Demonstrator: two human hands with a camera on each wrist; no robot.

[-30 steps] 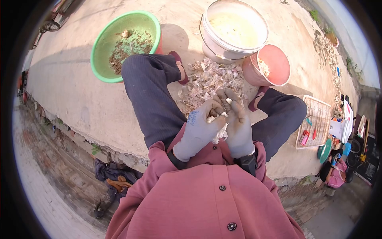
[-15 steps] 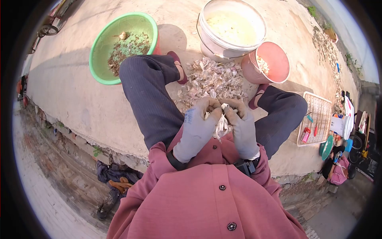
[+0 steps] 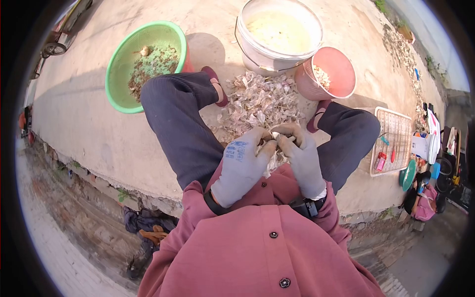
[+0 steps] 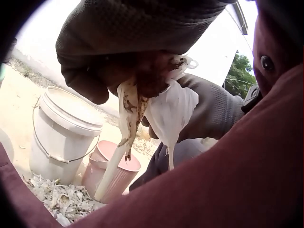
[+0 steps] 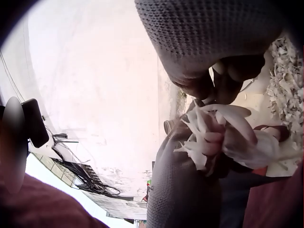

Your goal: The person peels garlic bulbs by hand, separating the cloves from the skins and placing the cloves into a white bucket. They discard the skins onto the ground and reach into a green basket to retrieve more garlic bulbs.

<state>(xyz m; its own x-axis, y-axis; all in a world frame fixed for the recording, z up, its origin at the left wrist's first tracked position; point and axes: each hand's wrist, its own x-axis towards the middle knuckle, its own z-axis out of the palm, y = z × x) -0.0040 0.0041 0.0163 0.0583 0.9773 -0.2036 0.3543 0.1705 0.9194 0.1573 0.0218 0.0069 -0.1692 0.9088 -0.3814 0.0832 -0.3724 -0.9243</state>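
Note:
Both hands wear grey gloves and meet in front of the lap. My left hand [image 3: 242, 161] grips a partly broken garlic bulb [image 5: 209, 137], its papery skin torn open around the cloves. Loose white skin [image 4: 172, 111] and a pale stalk [image 4: 110, 176] dangle below the fingers in the left wrist view. Curled fingers of my right hand [image 3: 304, 161] pinch a small white garlic clove [image 3: 275, 134] right beside the bulb; the glove hides most of it. Beneath the hands, a heap of garlic skins [image 3: 260, 104] lies on the ground between the feet.
A white bucket [image 3: 267, 63] holding pale yellowish contents stands beyond the heap. Beside it, a pink bucket [image 3: 308, 83] contains peeled cloves. To the left is a green basin [image 3: 112, 81] with dark debris and one bulb. A shallow crate [image 3: 391, 168] lies at right.
The right hand's fingers have curled in closer to the left hand, and the clove that showed at its fingertips is now mostly covered. The left hand keeps its grip on the garlic bulb.

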